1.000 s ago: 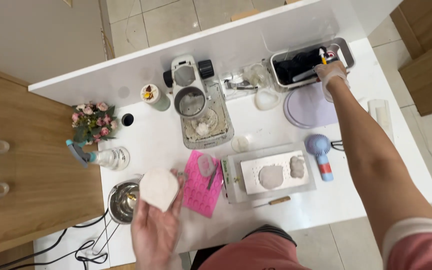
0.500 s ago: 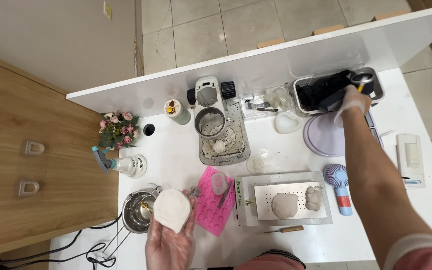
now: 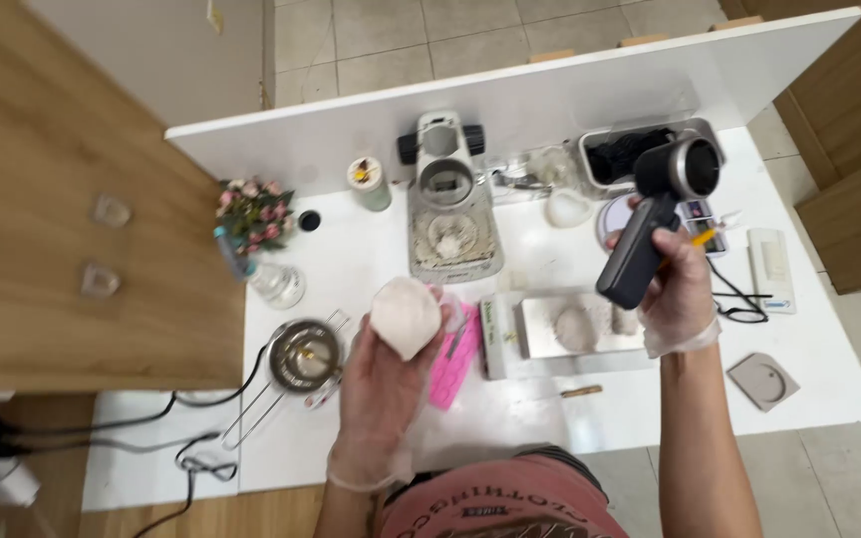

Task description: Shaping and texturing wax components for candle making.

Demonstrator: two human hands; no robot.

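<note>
Now I see left hand [image 3: 383, 384] cupping pale round disc [image 3: 406, 317], raised off desk [image 3: 510, 418] for access. Right hand [image 3: 678, 289] grips dark heat gun [image 3: 655, 219] by handle, nozzle far-right.

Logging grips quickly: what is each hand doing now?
Left hand: closed on the white round piece.
Right hand: closed on the black hair dryer.

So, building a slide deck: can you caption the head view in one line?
Gloved left hand holds up a pale rounded piece; gloved right hand grips a black hair-dryer-like tool over a cluttered white table.
</note>
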